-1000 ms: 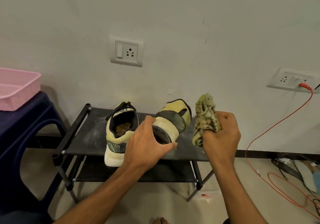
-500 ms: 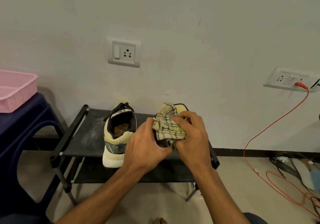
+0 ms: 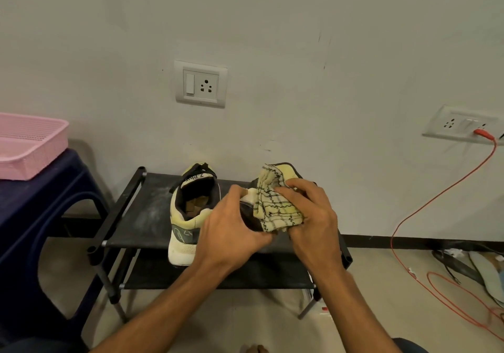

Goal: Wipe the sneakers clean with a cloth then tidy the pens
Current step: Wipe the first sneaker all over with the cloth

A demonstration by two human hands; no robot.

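Tilted sneaker [image 3: 286,171] in my grip above top shelf of black rack [image 3: 131,216], sole side toward me. My right hand [image 3: 311,216] presses yellow checked cloth [image 3: 275,205] flat against it, fingers curled over cloth. My left hand [image 3: 231,227] clasps same sneaker from left, fingers wrapped round its pale edge. Second sneaker [image 3: 188,213] stands upright on shelf just beside left hand, heel toward me. Pink basket [image 3: 32,140] on dark blue stool [image 3: 41,216] at far left. Wall socket [image 3: 201,83] above rack. Red cable [image 3: 425,202] runs down wall to floor at right.
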